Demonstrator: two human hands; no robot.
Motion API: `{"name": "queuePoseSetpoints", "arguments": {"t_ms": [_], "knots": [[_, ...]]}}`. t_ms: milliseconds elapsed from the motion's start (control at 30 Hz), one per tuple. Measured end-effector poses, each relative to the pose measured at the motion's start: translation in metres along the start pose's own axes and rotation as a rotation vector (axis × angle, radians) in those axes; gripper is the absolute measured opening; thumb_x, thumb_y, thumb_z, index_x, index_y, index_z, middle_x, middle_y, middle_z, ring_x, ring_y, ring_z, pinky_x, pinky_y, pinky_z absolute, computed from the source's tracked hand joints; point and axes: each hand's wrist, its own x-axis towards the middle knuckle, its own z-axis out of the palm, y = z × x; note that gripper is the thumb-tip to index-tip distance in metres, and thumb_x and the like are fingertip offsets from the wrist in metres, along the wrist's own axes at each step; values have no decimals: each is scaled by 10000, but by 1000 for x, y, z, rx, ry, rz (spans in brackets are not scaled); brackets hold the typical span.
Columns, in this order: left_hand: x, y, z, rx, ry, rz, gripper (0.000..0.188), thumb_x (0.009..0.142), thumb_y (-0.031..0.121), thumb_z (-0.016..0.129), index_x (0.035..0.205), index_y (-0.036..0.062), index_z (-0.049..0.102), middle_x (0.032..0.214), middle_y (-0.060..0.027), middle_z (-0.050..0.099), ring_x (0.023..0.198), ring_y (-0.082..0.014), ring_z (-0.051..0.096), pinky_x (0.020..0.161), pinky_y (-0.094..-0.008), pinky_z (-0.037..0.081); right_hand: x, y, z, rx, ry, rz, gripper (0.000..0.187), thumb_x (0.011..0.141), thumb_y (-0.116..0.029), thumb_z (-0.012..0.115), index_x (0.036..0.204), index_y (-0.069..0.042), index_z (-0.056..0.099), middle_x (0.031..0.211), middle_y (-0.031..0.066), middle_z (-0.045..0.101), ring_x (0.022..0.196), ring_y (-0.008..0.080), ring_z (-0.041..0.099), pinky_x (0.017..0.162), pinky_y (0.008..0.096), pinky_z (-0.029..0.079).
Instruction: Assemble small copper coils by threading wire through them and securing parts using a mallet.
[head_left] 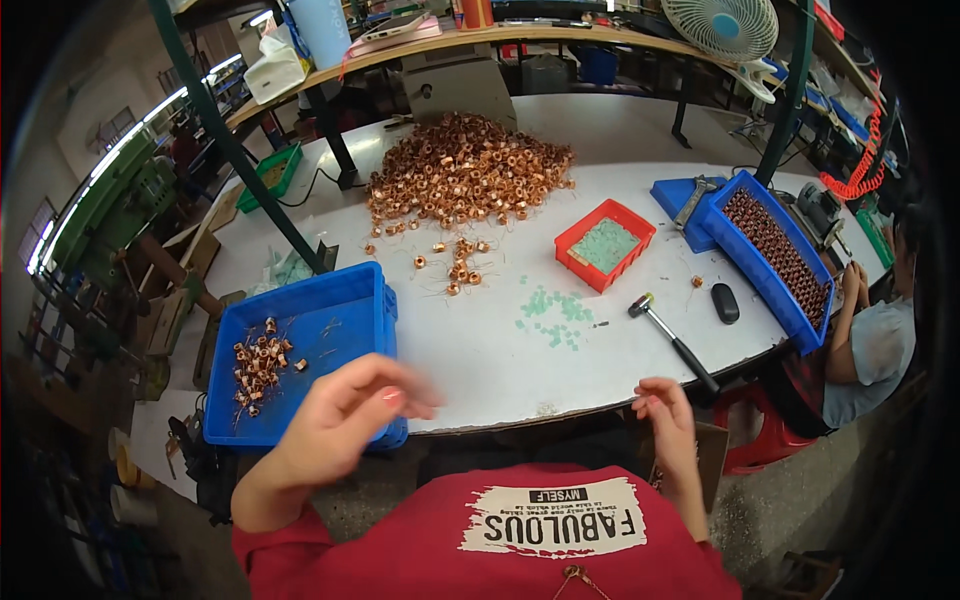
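Note:
My left hand (340,412) is raised over the near right corner of a blue tray (340,325). Its fingers reach out to the right, blurred at the tips, and no object shows in them. In that tray lies a small heap of copper wire coils (262,365) with loose wire ends. At the table's front edge, my right hand (668,412) has its fingers loosely bent, the thumb a little apart from them, and nothing visible between. Small pale green pieces (557,315) lie scattered on the white table (460,360) beyond my hands.
A large pile of copper coils (465,170) covers the table's far middle. Right of centre are a red bin (640,250) of green pieces, a hammer (675,340) and a black oval case (725,303). A blue tray of coils (822,318) and a wrench (692,205) lie farther right, beside another person (872,345).

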Motion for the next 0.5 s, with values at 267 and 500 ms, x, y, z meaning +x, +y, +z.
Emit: {"name": "queuePoseSetpoints", "arguments": {"t_ms": [267,500], "knots": [[11,52,65,-415,-317,467,94,875,17,569,954,-15,608,956,-157,625,844,-229,620,795,-280,500,-38,-159,128,354,-495,-297,120,750,65,507,755,22,619,873,121,604,690,166,564,653,231,463],[-2,39,96,-461,-297,429,86,870,21,573,940,-4,615,946,-144,625,813,-215,608,764,-277,492,-39,-163,99,413,-508,-205,87,777,60,494,784,13,567,843,113,574,636,163,527,594,239,436]]}}
